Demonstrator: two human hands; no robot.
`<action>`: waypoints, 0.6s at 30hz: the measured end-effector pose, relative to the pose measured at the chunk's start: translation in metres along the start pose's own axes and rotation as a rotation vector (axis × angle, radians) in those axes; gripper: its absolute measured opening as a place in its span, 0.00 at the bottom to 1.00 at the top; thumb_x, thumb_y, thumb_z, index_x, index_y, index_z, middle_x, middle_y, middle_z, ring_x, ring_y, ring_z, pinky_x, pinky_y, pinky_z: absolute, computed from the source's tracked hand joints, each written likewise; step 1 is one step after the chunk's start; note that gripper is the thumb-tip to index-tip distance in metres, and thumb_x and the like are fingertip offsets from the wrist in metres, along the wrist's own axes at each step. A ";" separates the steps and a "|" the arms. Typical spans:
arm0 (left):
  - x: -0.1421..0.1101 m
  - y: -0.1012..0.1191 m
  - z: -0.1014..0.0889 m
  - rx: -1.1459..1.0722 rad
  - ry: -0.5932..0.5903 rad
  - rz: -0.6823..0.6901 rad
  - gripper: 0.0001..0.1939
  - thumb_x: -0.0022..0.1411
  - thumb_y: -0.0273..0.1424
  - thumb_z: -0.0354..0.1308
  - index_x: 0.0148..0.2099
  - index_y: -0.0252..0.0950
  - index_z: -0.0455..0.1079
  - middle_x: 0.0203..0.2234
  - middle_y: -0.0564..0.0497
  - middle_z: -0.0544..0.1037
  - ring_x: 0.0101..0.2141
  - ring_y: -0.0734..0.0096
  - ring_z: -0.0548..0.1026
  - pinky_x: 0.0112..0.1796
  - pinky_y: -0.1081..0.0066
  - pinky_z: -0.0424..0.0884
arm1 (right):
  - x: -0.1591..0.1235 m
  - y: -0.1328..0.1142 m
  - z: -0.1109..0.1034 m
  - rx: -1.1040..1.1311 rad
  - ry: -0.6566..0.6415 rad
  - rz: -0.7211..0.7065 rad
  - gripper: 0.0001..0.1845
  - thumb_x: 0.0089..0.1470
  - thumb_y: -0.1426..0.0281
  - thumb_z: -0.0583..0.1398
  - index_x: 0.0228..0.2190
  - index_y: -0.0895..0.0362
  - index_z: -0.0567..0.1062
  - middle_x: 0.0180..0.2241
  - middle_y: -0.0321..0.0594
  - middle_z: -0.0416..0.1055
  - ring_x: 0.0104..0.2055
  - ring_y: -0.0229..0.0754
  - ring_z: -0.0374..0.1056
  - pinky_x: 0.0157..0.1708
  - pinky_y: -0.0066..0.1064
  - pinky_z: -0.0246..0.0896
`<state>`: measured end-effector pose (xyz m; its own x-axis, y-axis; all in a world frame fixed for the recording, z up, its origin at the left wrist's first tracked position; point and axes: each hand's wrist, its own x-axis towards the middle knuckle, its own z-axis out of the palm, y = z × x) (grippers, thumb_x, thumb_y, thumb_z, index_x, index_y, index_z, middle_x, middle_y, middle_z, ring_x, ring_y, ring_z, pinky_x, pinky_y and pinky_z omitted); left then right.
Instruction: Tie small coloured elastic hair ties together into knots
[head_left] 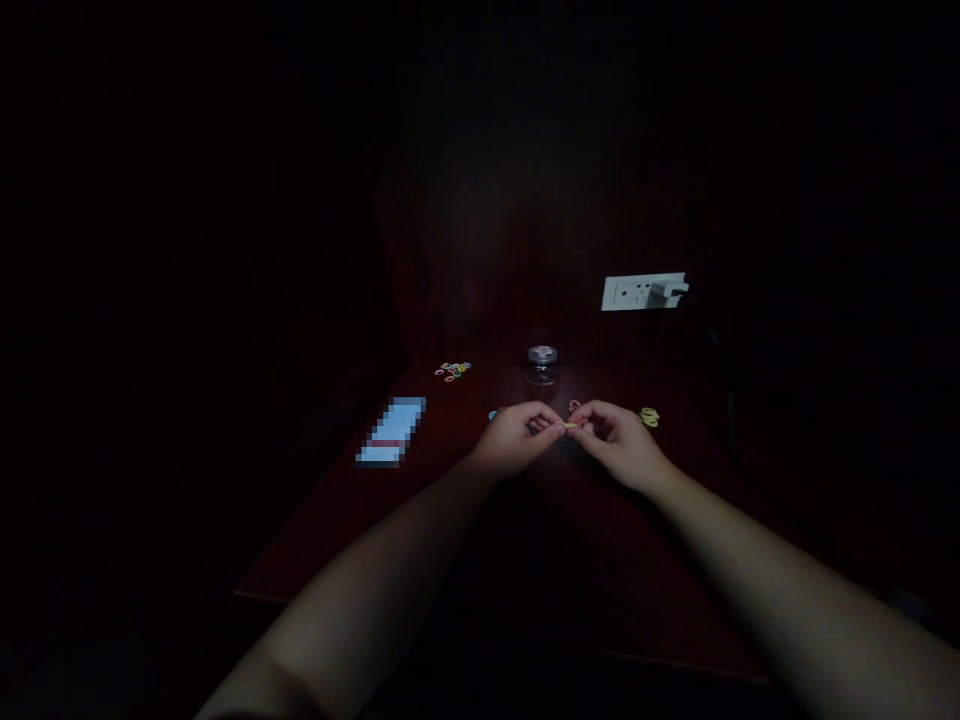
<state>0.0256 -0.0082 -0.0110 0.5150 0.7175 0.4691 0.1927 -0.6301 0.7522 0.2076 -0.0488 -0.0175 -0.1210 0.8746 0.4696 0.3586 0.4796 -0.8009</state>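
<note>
Both hands pinch one small yellow elastic band over the dark red table

I see my left hand (517,436) and right hand (616,440) meet fingertip to fingertip, each gripping an end of the small yellow elastic band (569,426), held above the dark red wooden table (360,520), probably to stretch it; loose yellow bands (649,416) lie by the right hand, a mixed-colour pile of little bands (453,371) and a small clear glass jar (541,364) sit behind

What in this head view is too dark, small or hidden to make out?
- Small yellow item pinched between left hand and right hand: too small to identify.
- Blue card: face pixelated.
- Glass jar: contents lost in darkness.
- Table surroundings: black.
</note>
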 end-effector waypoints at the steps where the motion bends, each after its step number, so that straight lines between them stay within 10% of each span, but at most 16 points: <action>1: 0.000 0.000 0.000 -0.001 0.003 -0.001 0.09 0.58 0.34 0.59 0.37 0.33 0.74 0.31 0.50 0.78 0.32 0.73 0.74 0.34 0.74 0.69 | 0.000 0.000 0.000 -0.017 0.001 -0.005 0.10 0.51 0.63 0.61 0.29 0.58 0.72 0.22 0.34 0.63 0.23 0.35 0.55 0.23 0.28 0.51; 18: -0.001 0.003 -0.002 0.035 0.020 0.007 0.09 0.57 0.34 0.59 0.36 0.33 0.71 0.34 0.50 0.77 0.30 0.76 0.71 0.30 0.76 0.67 | -0.001 -0.006 -0.001 -0.047 -0.012 0.003 0.10 0.52 0.63 0.61 0.28 0.58 0.72 0.20 0.32 0.60 0.22 0.35 0.54 0.23 0.27 0.49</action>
<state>0.0237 -0.0104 -0.0077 0.4997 0.7185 0.4838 0.2185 -0.6450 0.7322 0.2068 -0.0527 -0.0126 -0.1313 0.8769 0.4623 0.4018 0.4734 -0.7839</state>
